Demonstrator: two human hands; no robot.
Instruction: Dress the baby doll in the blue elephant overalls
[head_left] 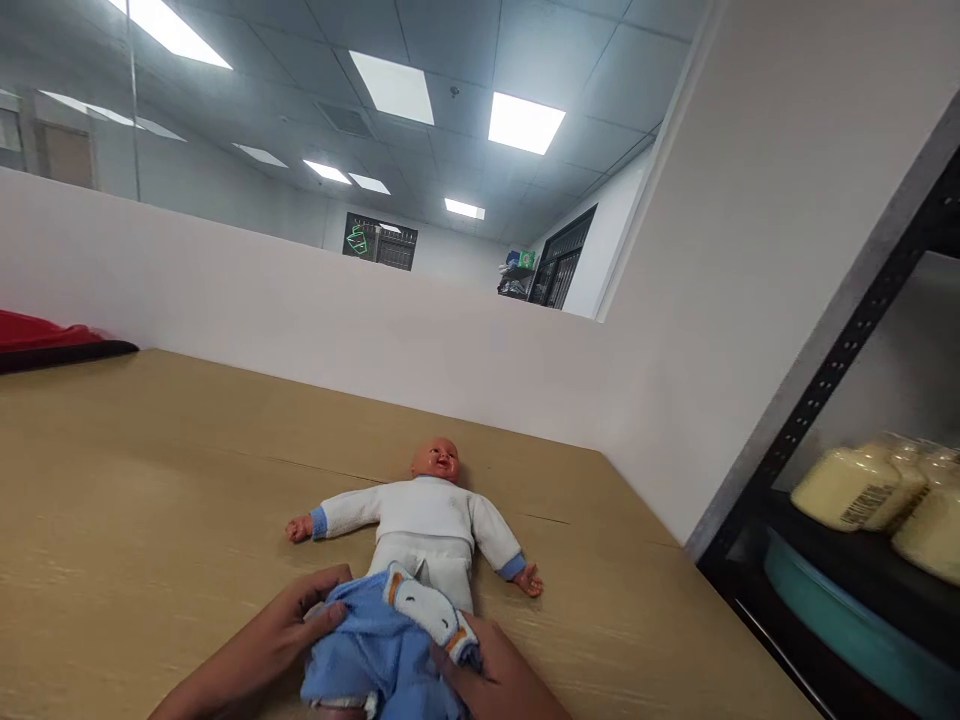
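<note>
A baby doll [437, 459] lies on its back on the tabletop, arms spread, in a white top [427, 508] with blue cuffs. Blue pants [367, 628] with a white and orange patterned waistband cover its lower legs, bunched below the white cloth at its hips. My left hand [311, 610] pinches the left edge of the pants between thumb and fingers. On the other side, my right hand [487, 660] grips the waistband's right end. The doll's feet are mostly out of view at the bottom edge.
The wooden table [187, 480] meets a white wall with a window. Red and black cloth [56, 340] lies at the far left. To the right stands a black metal shelf [817, 380] with pale yellow bottles [847, 488] and a teal basin [840, 610].
</note>
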